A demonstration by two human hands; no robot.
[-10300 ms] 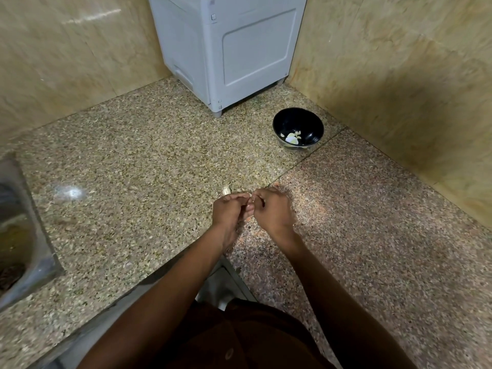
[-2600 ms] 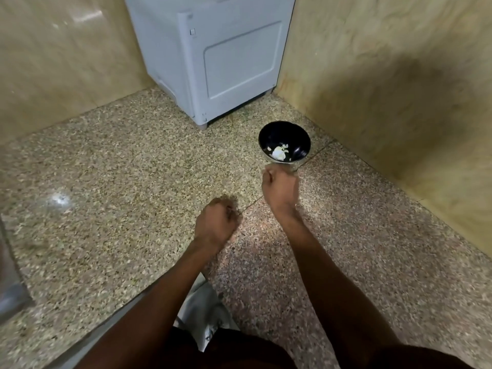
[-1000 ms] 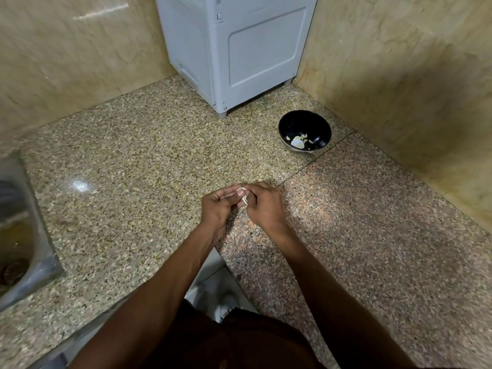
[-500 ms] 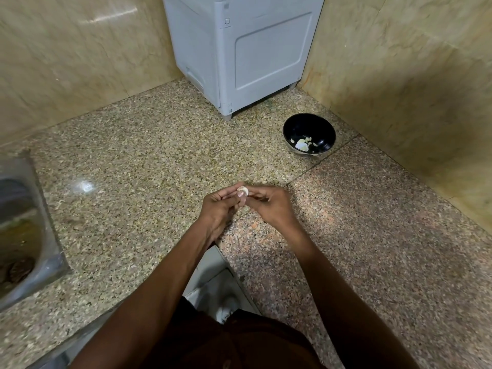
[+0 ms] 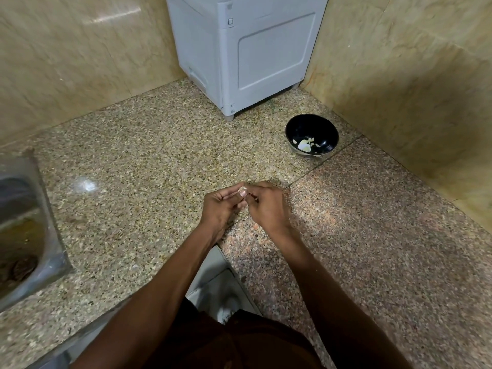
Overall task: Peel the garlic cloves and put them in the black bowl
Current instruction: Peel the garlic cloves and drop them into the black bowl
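Note:
My left hand (image 5: pixel 222 206) and my right hand (image 5: pixel 266 206) meet fingertip to fingertip over the granite counter (image 5: pixel 133 161), near its front edge. Between them they pinch a small pale garlic clove (image 5: pixel 242 188), mostly hidden by the fingers. The black bowl (image 5: pixel 311 129) stands at the back right by the wall, well beyond my hands. It holds a few pale peeled cloves (image 5: pixel 303 145) and some bits of skin.
A grey-white appliance (image 5: pixel 247 54) stands in the back corner, just left of the bowl. A steel sink (image 5: pixel 24 230) is set in the counter at far left. Tiled walls (image 5: pixel 412 75) close the back and right sides.
After reaching to the bowl, my right hand came back to the left hand. Over the last second both hands stay together working a clove, which now shows less between the fingers.

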